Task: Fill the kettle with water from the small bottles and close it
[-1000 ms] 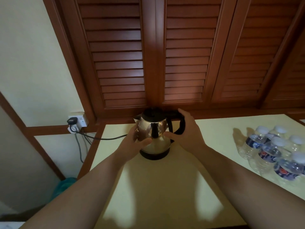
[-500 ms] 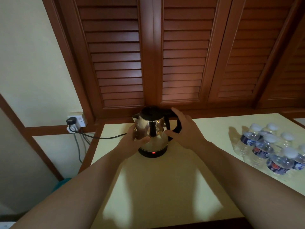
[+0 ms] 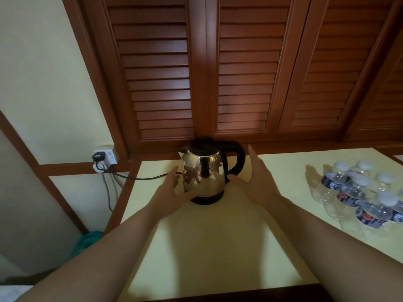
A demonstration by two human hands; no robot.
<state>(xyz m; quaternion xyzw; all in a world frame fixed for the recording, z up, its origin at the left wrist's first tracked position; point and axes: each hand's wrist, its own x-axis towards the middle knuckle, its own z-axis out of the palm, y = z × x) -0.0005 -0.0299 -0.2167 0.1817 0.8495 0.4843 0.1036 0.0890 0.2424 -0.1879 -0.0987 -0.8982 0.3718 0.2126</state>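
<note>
At the near edge of the pale yellow table (image 3: 218,247), two bare forearms reach forward toward the centre. The left hand (image 3: 172,192) is spread wide, holding nothing, its fingers just beside the left flank of the kettle (image 3: 205,175); whether they touch the metal cannot be told. The right hand (image 3: 257,182) is likewise flat and empty, near the black handle (image 3: 238,160) but apart from it. The kettle stands upright at mid-table on its dark round base (image 3: 207,199), spout to the left, lid (image 3: 204,144) down. Its body is polished steel, smooth and mirror-like, tapering upward; handle and lid appear to be matt black plastic. Judged step: opening the kettle. It is best done by steadying the handle with one hand while the other lifts the lid, keeping the vessel seated on its base. At right, a cluster of small bottles (image 3: 357,192), clear, thin-walled and white-capped, stands well apart. Farther left, a cord (image 3: 141,177) runs to a wall socket (image 3: 105,158). Louvred wooden shutters (image 3: 239,73) close the background.
</note>
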